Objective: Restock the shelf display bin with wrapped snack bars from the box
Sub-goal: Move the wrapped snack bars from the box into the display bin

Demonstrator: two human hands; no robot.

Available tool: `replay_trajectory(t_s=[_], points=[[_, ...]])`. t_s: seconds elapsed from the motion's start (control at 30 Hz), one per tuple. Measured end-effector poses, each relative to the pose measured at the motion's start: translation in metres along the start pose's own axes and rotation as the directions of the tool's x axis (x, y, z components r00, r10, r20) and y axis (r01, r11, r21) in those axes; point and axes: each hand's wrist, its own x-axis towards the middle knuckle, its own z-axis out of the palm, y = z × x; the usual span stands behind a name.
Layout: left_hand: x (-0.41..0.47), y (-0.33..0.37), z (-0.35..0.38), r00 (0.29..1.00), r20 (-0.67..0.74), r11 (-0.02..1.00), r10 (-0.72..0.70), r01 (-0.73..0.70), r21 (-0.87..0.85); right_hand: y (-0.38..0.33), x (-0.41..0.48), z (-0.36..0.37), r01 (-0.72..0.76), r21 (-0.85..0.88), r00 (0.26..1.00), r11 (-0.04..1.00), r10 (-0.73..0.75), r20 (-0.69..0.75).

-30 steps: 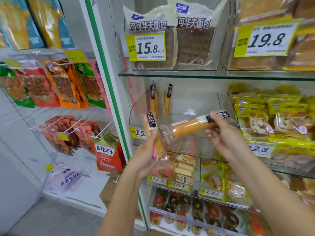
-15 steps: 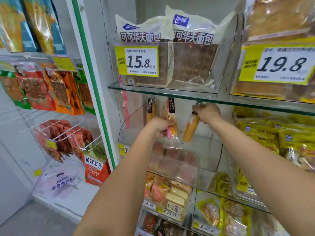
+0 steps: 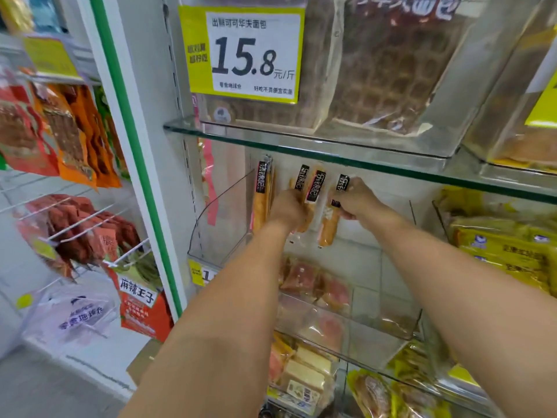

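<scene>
Both my arms reach deep into a clear plastic display bin under a glass shelf. Several wrapped snack bars with black labels stand upright against the bin's back wall. My left hand grips one bar near its middle. My right hand pinches another bar at its upper part, holding it upright to the right of the first. A further bar leans at the far left, untouched. The box is not in view.
The glass shelf overhead carries waffle bread packs and a 15.8 price tag. Yellow packets fill the bin to the right. Lower bins hold more wrapped snacks. Hanging snack bags are on racks at left.
Both hands have carried their bars from in front of the bin to its back wall and turned them upright. The camera has moved closer to the shelf.
</scene>
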Motion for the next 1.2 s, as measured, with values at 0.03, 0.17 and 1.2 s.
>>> replay_trajectory(t_s=[0.03,0.17,1.2], points=[[0.002,-0.002,0.004,1.000,0.001,1.000,0.005,-0.005,-0.006,0.002,0.003,0.002,-0.009,-0.006,1.000,1.000,0.009,0.002],[0.008,-0.008,0.014,0.999,-0.001,0.999,0.037,-0.037,0.017,0.015,0.016,0.011,-0.060,-0.022,0.998,0.998,0.059,-0.022],[0.006,-0.008,0.016,0.997,-0.029,0.997,-0.073,0.073,0.003,0.010,0.021,0.019,-0.094,-0.461,0.965,0.883,0.195,0.177]])
